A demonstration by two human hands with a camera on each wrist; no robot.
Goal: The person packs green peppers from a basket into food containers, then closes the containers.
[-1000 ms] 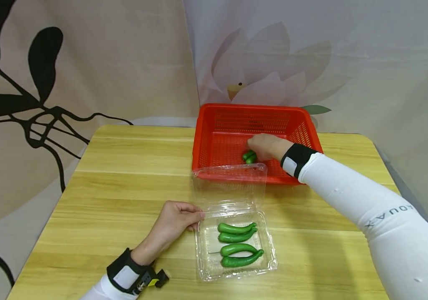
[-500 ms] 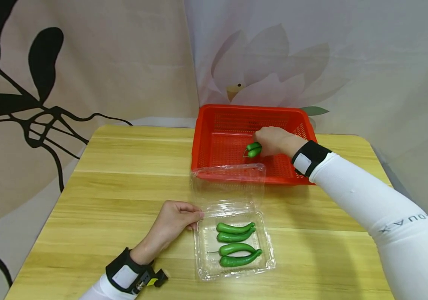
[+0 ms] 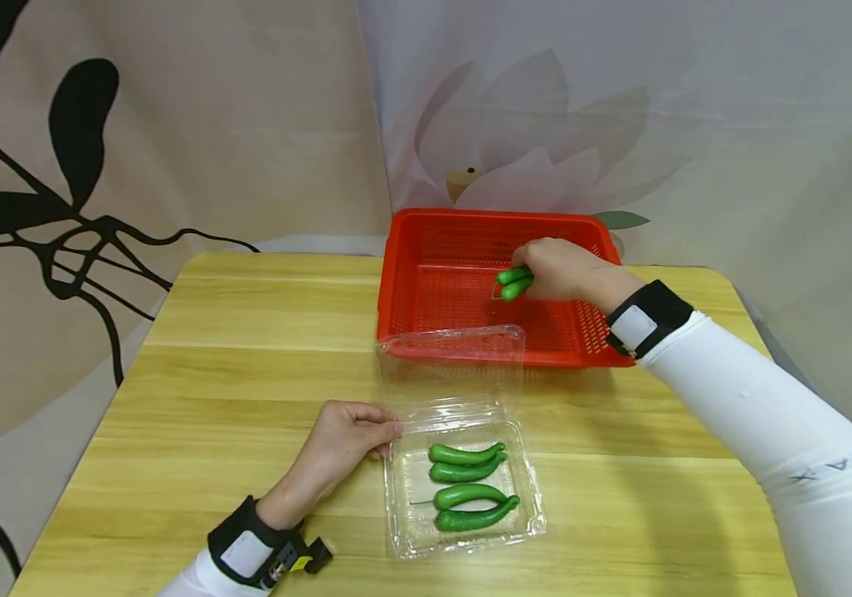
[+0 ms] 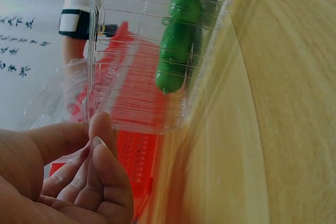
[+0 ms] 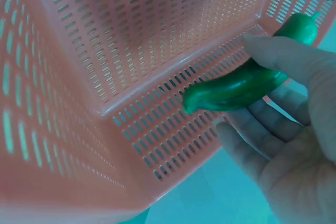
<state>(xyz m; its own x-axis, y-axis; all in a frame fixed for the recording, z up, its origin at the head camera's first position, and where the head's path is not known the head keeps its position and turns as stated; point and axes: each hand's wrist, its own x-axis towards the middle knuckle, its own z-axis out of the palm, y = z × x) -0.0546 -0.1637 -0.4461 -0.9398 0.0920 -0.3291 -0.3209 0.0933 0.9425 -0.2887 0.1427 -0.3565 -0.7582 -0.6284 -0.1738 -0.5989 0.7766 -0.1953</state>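
Observation:
My right hand grips green chili peppers over the red basket; two pepper ends stick out past its fingers in the head view. From the right wrist, one curved pepper shows between thumb and fingers, above the slotted basket floor. With thumb and fingertips, my left hand pinches the left edge of a clear plastic clamshell box, near its hinge. Its lid stands raised and leans toward the basket. Several green peppers lie in the box, side by side. Through the clear wall, the left wrist view shows pepper ends.
The basket stands at the back of the wooden table, close to a printed cloth backdrop. The raised lid overlaps the basket's front wall in the head view.
My right hand has risen from the basket floor and moved back and slightly right, carrying the peppers. The left hand keeps its pinch on the box.

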